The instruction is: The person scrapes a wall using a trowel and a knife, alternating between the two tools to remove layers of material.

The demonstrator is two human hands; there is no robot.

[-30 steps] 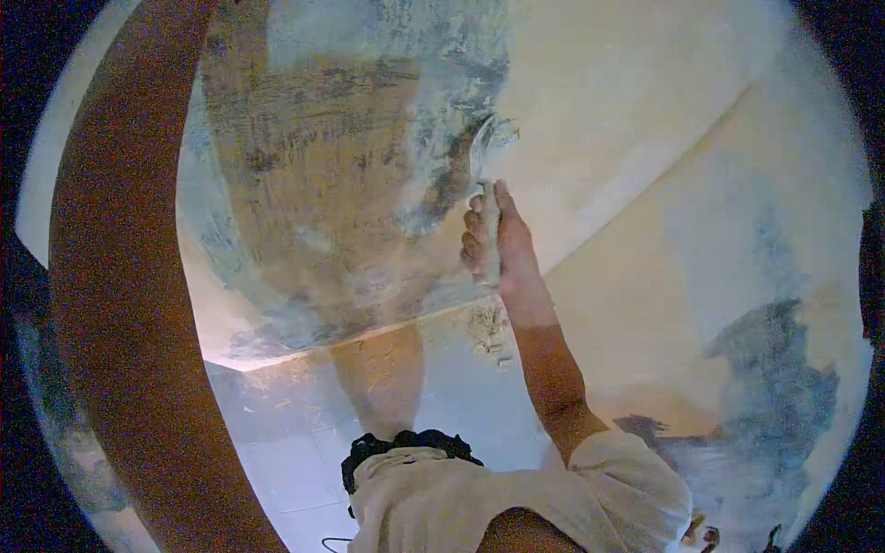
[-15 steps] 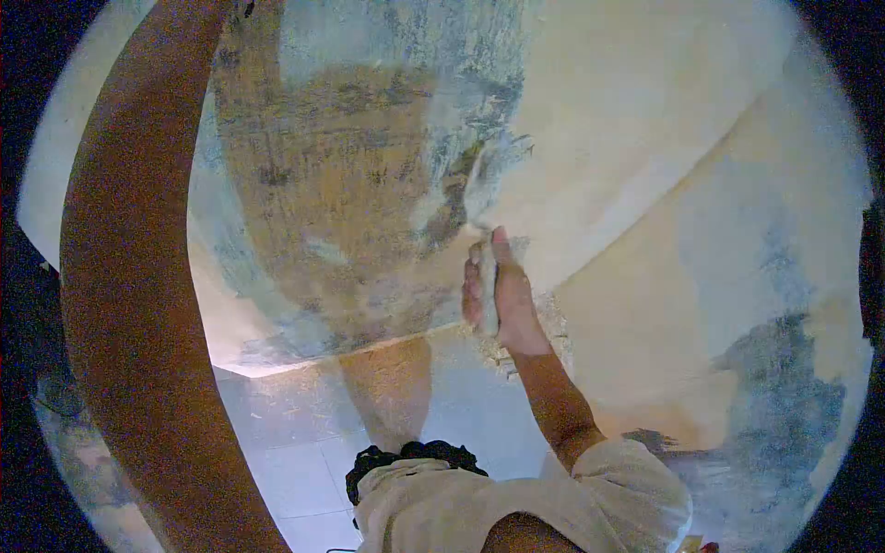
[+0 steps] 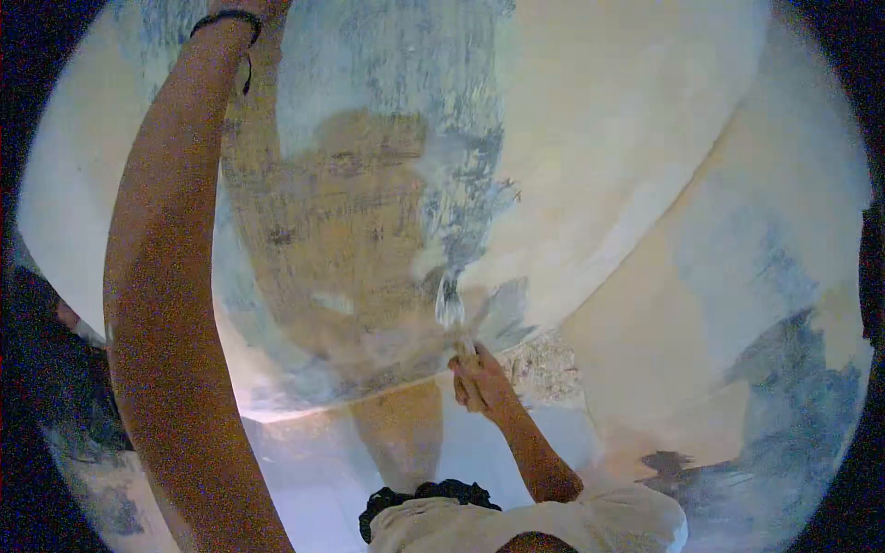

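My right hand [image 3: 479,380], low of centre, is closed around the handle of a pale hand tool [image 3: 450,302]. The flat, shiny end of the tool points up and lies against a curved surface [image 3: 369,221] with patchy blue, grey and brown colour. Whether it is a brush or a scraper is unclear. My left arm reaches up along the left side, and a dark cord bracelet [image 3: 224,18] circles its wrist. Only the base of my left hand [image 3: 265,8] shows at the top edge, near the patchy surface; its fingers lie outside the frame.
Pale floor tiles [image 3: 309,475] show below the curved surface's lower rim. Crumbly tan material [image 3: 546,367] is right of my right hand. Another cream and blue-grey surface [image 3: 664,341] fills the right side. Pale clothing [image 3: 461,525] and black fabric [image 3: 429,493] are at the bottom.
My right hand and the tool have moved down and slightly left, along the patchy surface. My left wrist, with its bracelet, has come into view at the top.
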